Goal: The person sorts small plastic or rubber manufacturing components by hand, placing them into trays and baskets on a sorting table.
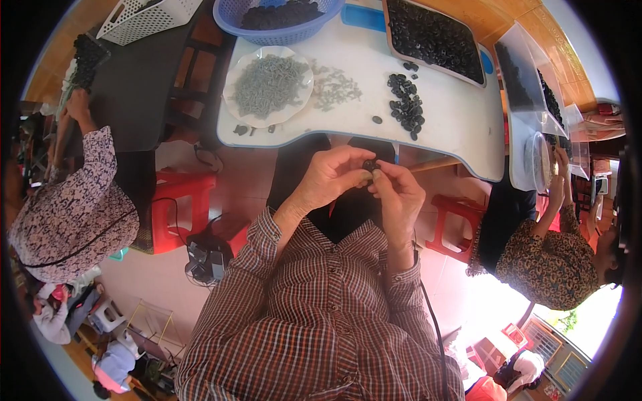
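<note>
In front of my body, below the near table edge, both hands meet at a small dark, roundish piece. My left hand pinches it from the left between thumb and fingertips. From the other side my right hand grips it with thumb and forefinger. Fingertips hide part of the piece, so its exact kind is unclear. On the white table lies a loose pile of shiny black oval pieces. Left of that pile stands a white scalloped plate heaped with small grey-green slivers, some also scattered beside it.
A tray full of black pieces is at the back right, a blue basket of dark material at the back left. Co-workers sit at both sides: a patterned sleeve left, a person right. Red stools flank me.
</note>
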The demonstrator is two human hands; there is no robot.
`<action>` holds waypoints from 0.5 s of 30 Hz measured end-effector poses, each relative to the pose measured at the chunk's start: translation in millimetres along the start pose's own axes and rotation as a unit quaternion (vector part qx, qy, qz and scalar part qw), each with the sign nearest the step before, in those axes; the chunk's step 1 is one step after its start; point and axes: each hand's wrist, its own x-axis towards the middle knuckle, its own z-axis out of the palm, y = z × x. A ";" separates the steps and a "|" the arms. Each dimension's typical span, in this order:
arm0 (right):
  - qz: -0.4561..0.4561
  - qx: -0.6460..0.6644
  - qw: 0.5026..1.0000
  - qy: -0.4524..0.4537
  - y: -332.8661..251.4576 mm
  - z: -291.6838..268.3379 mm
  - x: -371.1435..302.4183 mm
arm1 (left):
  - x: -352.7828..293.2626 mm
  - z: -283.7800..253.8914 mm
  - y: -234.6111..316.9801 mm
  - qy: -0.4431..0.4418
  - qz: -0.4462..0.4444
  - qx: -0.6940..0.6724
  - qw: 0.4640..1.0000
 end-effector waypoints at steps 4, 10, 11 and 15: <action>0.003 0.006 1.000 -0.005 1.5 -1.1 0.3 | -0.3 0.6 3.5 -0.007 -0.030 0.001 1.000; 0.026 0.012 1.000 -0.012 -0.2 -1.6 1.7 | 0.9 0.9 -3.3 0.007 0.022 0.022 0.999; 0.027 0.012 1.000 -0.012 0.7 -2.2 2.5 | 1.1 0.7 -4.6 0.007 0.022 0.022 0.999; 0.054 0.042 0.997 -0.033 -1.3 -5.2 5.9 | 2.0 0.3 -5.1 0.008 0.039 0.032 0.999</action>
